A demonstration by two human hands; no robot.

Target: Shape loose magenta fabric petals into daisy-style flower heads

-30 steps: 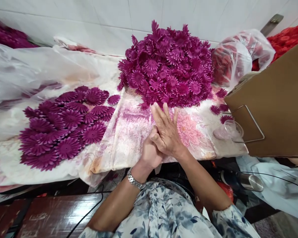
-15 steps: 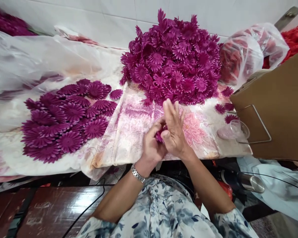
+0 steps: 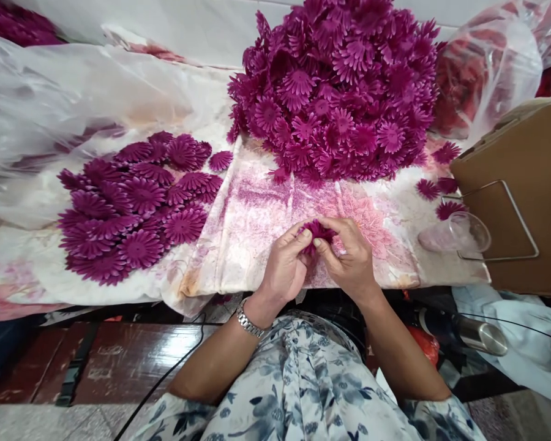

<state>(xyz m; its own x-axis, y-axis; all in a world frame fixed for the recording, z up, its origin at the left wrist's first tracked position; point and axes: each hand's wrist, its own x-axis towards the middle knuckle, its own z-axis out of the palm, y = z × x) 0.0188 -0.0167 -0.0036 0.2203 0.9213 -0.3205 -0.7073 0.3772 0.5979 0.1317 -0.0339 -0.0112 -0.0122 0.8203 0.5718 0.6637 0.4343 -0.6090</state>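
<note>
Two hands at work over one worktop; entries follow.

- Left hand (image 3: 284,269): bare, with a metal wristwatch (image 3: 249,321) on the wrist; fingers curled, pinching the left side of a small purple fabric flower (image 3: 318,231).
- Right hand (image 3: 351,260): bare; thumb and fingers pinching the right side of the same flower.
- Small purple fabric flower: held between both hands, at the near middle edge of the worktop, just above the cloth.
- Worktop (image 3: 257,214): covered with a pale cloth with pink floral print.
- Large heap of purple fabric flowers (image 3: 335,98): far centre, beyond the hands.
- Flat spread of darker purple petal discs (image 3: 138,205): left, overlapping one another.
- Clear plastic sheet (image 3: 64,116): far left, crumpled.
- Clear plastic bag of red pieces (image 3: 482,73): far right.
- Brown cardboard panel (image 3: 523,196): right, with a wire loop against it.
- Clear plastic cup (image 3: 463,233): lying on its side beside the cardboard.
</note>
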